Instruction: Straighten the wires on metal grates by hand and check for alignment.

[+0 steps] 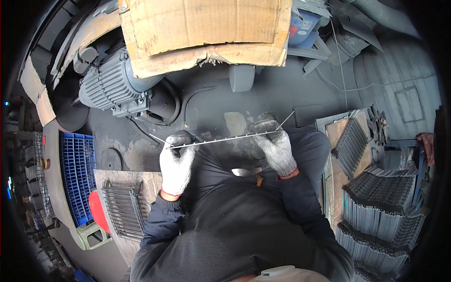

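A thin metal wire rack [226, 139], seen nearly edge-on, spans the gap between my hands above my lap. My left hand [176, 169], in a whitish knitted glove with blackened fingertips, grips its left end. At the other end, my right hand [278, 152], gloved alike, is closed on the rack and sits slightly farther away. A bent wire sticks out past each hand. Similar wire racks [123, 211] lie on a board to my left. More racks [351, 143] rest on a board at my right, beside tall stacks of racks [376, 202].
A grey electric motor [115, 84] stands at the far left, next to a cardboard sheet [202, 23] covering something ahead. A blue plastic crate [77, 176] and a red round object [97, 211] are at the left. A grey drum-like container [399, 84] stands far right.
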Motion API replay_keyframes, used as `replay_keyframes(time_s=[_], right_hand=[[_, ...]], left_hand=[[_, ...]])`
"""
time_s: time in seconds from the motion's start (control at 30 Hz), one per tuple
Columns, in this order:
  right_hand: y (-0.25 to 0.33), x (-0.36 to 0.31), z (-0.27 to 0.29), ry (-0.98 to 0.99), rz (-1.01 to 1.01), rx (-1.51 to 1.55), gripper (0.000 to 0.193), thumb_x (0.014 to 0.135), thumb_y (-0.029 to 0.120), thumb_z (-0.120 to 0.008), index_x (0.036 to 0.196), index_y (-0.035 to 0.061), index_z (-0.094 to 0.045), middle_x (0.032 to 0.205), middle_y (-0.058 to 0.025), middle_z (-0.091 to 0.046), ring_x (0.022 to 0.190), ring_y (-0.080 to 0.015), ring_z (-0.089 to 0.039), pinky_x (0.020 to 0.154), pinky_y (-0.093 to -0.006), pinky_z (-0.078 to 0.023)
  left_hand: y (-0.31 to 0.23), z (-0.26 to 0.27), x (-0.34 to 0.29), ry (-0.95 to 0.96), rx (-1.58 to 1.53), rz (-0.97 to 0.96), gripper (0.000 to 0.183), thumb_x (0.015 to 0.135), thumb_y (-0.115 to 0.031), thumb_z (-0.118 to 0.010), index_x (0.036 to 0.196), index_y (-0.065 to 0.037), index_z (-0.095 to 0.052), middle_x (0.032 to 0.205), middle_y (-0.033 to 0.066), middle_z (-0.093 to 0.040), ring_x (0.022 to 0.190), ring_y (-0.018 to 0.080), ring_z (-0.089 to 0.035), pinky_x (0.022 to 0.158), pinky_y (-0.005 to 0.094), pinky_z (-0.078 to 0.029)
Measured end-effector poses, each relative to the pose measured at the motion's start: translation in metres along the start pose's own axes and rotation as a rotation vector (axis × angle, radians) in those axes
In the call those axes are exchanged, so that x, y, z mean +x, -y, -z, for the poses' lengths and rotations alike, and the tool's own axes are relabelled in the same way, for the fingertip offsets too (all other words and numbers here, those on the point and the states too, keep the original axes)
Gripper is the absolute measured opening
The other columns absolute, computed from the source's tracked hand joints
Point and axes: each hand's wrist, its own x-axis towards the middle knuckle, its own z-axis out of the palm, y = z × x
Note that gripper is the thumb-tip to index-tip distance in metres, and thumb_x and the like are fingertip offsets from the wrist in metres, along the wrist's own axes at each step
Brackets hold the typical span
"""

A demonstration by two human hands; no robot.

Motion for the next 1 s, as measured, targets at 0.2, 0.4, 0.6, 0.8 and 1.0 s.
replay_keyframes(time_s=[0.2,0.4,0.6,0.8,1.0], right_hand=[[0.002,0.003,0.001,0.024,0.018,0.031,0.028,0.098,-0.007,-0.076,0.125,0.0003,-0.071,0.124,-0.0105,-0.076,0.118,-0.0189,-0.071,0.107,-0.0349,-0.058],[0.006,0.006,0.003,0.024,0.083,-0.027,0.027,0.097,-0.005,-0.078,0.122,0.0005,-0.072,0.122,-0.0101,-0.076,0.117,-0.0187,-0.072,0.107,-0.0351,-0.057],[-0.014,0.032,0.008,-0.138,-0.016,-0.031,0.008,0.100,0.002,-0.077,0.107,0.0022,-0.073,0.102,-0.0038,-0.076,0.087,-0.0116,-0.067,0.081,-0.0300,-0.056],[-0.012,0.060,0.031,-0.257,-0.044,-0.045,0.010,0.101,0.002,-0.076,0.110,0.0009,-0.071,0.103,-0.0048,-0.075,0.091,-0.0130,-0.069,0.083,-0.0297,-0.056],[-0.014,0.076,0.074,-0.265,-0.147,0.009,0.015,0.103,0.005,-0.075,0.117,0.0015,-0.073,0.110,-0.0060,-0.076,0.096,-0.0144,-0.071,0.086,-0.0294,-0.058]], left_hand=[[0.002,-0.001,0.001,0.005,-0.011,-0.041,0.022,0.099,0.002,-0.075,0.119,0.000,-0.069,0.113,0.0075,-0.073,0.104,0.0156,-0.067,0.096,0.0311,-0.054],[-0.010,-0.009,0.004,-0.011,0.017,-0.112,0.020,0.096,0.002,-0.080,0.112,0.002,-0.069,0.105,0.0067,-0.073,0.099,0.0136,-0.067,0.092,0.0295,-0.055],[0.015,-0.025,0.029,0.045,-0.067,0.042,0.021,0.096,-0.006,-0.082,0.108,0.000,-0.065,0.093,0.0068,-0.071,0.086,0.0137,-0.065,0.080,0.0309,-0.055],[0.047,-0.074,0.073,0.127,-0.002,0.095,0.031,0.094,-0.021,-0.084,0.102,0.000,-0.063,0.086,0.0104,-0.067,0.079,0.0200,-0.062,0.076,0.0356,-0.053],[0.075,-0.111,0.099,0.202,-0.016,0.139,0.039,0.095,-0.027,-0.085,0.106,0.003,-0.062,0.089,0.0179,-0.069,0.081,0.0257,-0.066,0.076,0.0400,-0.055]])
